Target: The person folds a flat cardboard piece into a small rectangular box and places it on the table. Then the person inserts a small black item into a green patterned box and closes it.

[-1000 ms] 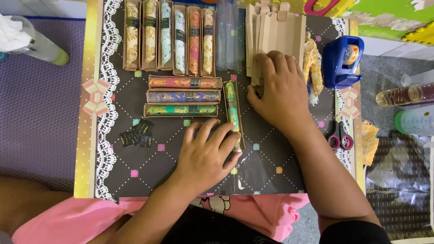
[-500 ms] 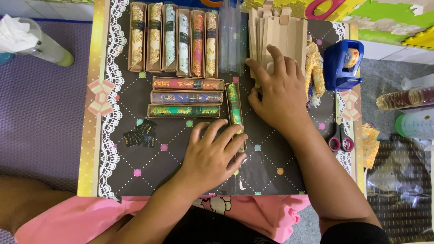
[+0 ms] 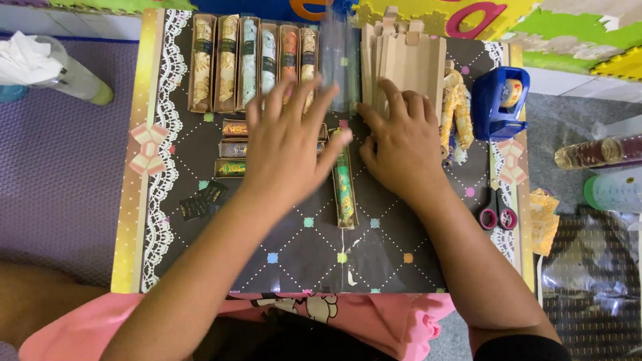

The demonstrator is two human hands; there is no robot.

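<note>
— Two hands are seen over the board; how are the fingers held?

— The fingers of the left hand (image 3: pixel 284 144) are spread wide and flat, with nothing gripped; the hand is blurred, so it cannot be told whether the boxes beneath are touched. The fingers of the right hand (image 3: pixel 401 144) are loosely curled and pressed down, their tips laid against the near ends of the wooden slats (image 3: pixel 404 60); nothing is clasped there either.

— What is found under and beside the hands?

— Three small patterned boxes (image 3: pixel 231 148) are stacked in a short column under the left hand, partly covered by it. A long green box (image 3: pixel 344 190) is laid between the two hands, near the middle of the board, its length pointing toward the near edge. A clear plastic tube (image 3: pixel 338 57) is set just past the left fingertips, between a row of upright patterned boxes (image 3: pixel 247 57) and the slats, all along the far edge.

— And further out?

— Small black tags (image 3: pixel 202 199) are seen near the left edge, beside a white lace border (image 3: pixel 164 154). Gold-patterned rolls (image 3: pixel 456 113) are placed just right of the slats, and a blue tape dispenser (image 3: pixel 498 100) is set at the far right corner. Scissors (image 3: pixel 496 210) are laid along the right edge. The dark dotted board (image 3: pixel 301 251) is bordered in gold. A bottle stuffed with tissue (image 3: pixel 53 70) is seen off the board to the left, on a purple mat (image 3: pixel 60 180).
</note>
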